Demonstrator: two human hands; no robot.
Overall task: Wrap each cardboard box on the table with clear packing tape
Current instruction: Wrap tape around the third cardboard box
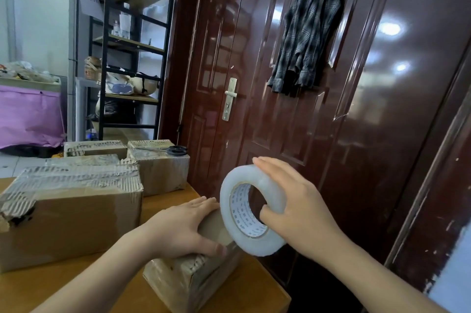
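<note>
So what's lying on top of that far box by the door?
A pair of black-handled scissors lies on top of the far box, near its right edge. The blades blend into the shiny taped top, and whatever is inside the box is hidden.

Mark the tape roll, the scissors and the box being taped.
tape roll (267,177): head view, on its outer white band near the top.
scissors (176,150): head view, on the black handles, atop a far box.
small box (183,279): head view, on its near side face below the left hand (183,226).
</note>
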